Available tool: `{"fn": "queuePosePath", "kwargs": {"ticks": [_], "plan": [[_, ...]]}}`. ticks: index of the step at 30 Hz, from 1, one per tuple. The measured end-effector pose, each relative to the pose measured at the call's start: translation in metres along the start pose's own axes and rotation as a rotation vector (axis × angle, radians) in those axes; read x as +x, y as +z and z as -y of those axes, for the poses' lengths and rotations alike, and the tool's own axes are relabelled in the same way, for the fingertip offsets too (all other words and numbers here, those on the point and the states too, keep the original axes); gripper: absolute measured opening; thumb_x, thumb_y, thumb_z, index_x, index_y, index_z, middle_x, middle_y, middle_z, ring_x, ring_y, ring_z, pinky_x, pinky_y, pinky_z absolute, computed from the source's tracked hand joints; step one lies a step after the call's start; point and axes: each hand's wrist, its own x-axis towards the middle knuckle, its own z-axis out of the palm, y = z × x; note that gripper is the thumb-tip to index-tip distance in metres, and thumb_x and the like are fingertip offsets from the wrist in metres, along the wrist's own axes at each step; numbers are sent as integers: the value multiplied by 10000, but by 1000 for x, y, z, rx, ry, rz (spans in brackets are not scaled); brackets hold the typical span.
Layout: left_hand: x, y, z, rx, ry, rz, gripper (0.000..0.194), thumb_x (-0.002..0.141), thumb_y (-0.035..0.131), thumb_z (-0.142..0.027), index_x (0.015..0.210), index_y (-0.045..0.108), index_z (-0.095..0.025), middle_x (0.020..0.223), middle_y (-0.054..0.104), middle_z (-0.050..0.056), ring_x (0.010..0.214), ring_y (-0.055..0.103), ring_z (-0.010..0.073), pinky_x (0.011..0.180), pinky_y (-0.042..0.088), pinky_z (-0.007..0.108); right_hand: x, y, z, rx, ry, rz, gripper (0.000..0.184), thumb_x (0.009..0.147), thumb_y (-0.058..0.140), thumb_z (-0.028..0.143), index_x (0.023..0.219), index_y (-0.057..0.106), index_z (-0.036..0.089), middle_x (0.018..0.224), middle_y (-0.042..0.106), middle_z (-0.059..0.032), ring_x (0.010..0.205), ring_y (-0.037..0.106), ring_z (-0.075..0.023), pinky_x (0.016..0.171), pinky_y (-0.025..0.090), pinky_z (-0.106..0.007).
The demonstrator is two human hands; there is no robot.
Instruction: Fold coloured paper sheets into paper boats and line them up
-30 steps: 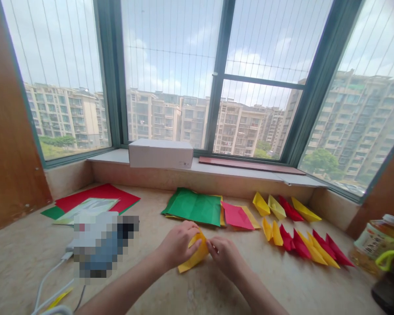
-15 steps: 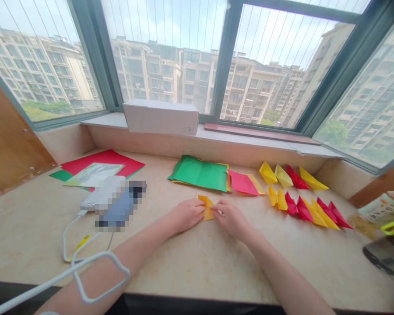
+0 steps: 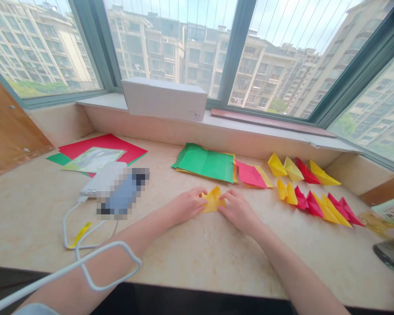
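- Nearest us, the white cable (image 3: 46, 280) crosses our view of the left forearm (image 3: 111, 267).
- Grip: our left hand (image 3: 188, 205) and right hand (image 3: 238, 210) both pinch the yellow paper (image 3: 212, 201), one at each end; it sits on the table (image 3: 190, 262) between them.
- Change: a second ago we had the paper curled up in the left hand; half a second ago it looked flatter; now points stand up. We judge the folding has moved on to shaping. Creases too small to read.
- Off right: folded pieces (image 3: 310, 203) in two rows, untouched.
- Beyond the hands: pink sheet (image 3: 251, 174), then green sheet (image 3: 205, 162).
- Farthest logged: box (image 3: 164, 100) on the sill (image 3: 101, 101).
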Motion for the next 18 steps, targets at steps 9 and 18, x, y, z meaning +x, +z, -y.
{"fn": "queuePosePath", "kwargs": {"ticks": [9,18], "plan": [[-1,-6,-3,61,-97,32,255,874,556,-222,1118,620,-184,1030,680,67,963,635,228,826,498,325,0,3,7,-31,-84,-2,147,833,654,159,962,656,228,939,696,-37,959,603,-233,899,421,-412],[-2,-10,3,35,26,88,236,901,531,-261,881,758,-199,1018,713,52,934,647,195,842,475,285,-2,1,15,-146,-231,-52,303,903,587,169,1187,660,245,970,739,-81,1009,634,-246,946,404,-438]]}}
